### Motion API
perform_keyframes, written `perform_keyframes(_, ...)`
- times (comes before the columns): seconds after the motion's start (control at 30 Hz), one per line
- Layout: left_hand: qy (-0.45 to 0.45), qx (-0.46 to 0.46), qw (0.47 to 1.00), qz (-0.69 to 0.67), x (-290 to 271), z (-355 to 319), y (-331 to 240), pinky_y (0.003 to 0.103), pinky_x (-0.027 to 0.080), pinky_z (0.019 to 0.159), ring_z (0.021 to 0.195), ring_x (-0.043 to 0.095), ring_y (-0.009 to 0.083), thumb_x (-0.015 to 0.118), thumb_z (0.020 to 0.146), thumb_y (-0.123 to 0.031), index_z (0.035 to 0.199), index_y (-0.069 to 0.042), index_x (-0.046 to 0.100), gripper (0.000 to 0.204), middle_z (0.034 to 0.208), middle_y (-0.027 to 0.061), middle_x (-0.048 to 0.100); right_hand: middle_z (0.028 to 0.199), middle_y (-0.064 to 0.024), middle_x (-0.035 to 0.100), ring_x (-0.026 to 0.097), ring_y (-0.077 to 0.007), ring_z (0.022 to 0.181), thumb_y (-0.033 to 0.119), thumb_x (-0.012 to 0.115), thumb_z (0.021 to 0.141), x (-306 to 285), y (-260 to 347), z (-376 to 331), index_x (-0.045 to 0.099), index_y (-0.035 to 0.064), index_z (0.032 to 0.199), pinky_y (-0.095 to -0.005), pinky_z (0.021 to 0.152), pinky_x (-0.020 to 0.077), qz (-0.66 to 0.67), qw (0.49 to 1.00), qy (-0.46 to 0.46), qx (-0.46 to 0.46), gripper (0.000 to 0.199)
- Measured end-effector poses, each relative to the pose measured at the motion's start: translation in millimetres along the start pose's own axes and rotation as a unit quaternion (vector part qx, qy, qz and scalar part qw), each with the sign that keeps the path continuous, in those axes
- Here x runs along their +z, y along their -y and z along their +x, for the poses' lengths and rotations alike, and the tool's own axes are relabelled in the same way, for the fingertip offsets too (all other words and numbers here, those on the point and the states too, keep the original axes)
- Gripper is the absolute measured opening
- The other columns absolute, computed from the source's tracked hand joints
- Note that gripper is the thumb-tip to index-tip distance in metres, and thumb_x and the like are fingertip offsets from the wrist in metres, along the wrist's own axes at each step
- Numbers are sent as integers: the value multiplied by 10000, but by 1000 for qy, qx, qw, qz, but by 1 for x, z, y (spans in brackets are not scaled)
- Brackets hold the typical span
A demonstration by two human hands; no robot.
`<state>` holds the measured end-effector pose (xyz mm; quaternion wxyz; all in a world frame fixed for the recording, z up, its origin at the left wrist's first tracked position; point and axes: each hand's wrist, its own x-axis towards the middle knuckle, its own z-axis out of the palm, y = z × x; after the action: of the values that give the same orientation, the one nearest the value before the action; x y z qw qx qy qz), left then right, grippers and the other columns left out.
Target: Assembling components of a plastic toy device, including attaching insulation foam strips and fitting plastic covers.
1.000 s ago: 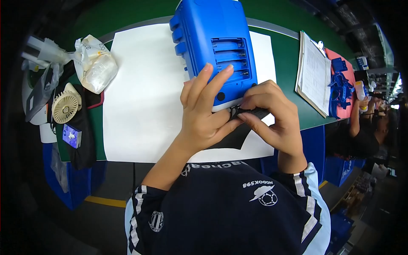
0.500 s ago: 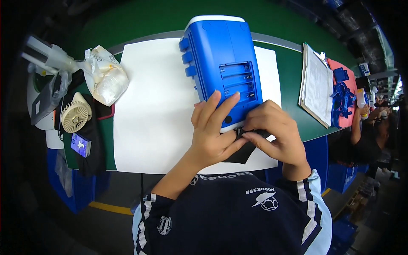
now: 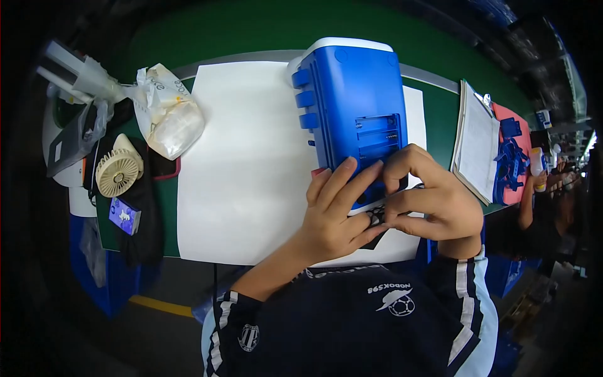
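Both hands' fingers pinch a small dark part [image 3: 375, 215] at the blue plastic housing [image 3: 352, 107]; left hand [image 3: 336, 217], right hand [image 3: 430, 201]. A clipboard [image 3: 477, 141] lies right of it on the tabletop [image 3: 251, 31], a small fan [image 3: 117, 173] and plastic bag [image 3: 166, 116] left.

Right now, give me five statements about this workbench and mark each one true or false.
1. Both hands rest on the near end of the blue plastic housing. True: the left hand and right hand meet there.
2. The housing lies on a red sheet. False: it lies on a white sheet.
3. A small cream fan sits on the person's left. True.
4. The clipboard with papers lies left of the housing. False: it lies to its right.
5. The right hand holds a screwdriver. False: no tool shows; the fingers pinch a small dark part.
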<state>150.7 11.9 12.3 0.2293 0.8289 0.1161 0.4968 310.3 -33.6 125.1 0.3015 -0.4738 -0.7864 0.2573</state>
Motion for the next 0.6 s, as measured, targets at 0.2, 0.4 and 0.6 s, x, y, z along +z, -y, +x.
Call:
perform_keyframes(0.2,-4,-10,1000,19,2,0,-1,413,221,961,1241,331,310,690,659,-304,662,-102,629,211,1238,134,492,856,-98,470,464,-240,770,70,680,639,-4,-6,5,598,22,711,-307,675,397,2,999,33,-5,119)
perform_keyframes(0.4,-3,-13,1000,9,-2,1,1,388,227,951,1238,330,298,687,656,-288,577,-99,550,247,1255,117,484,838,-104,481,515,-247,794,114,704,630,-12,-8,-4,609,35,694,-314,685,416,21,998,-63,4,139)
perform_keyframes(0.6,1,-2,1000,4,1,1,1,386,236,942,1235,331,297,694,641,-289,527,-102,496,295,1249,117,494,926,-88,556,527,-177,907,88,692,664,-34,-38,43,597,21,767,-277,806,403,-125,974,-188,-13,155)
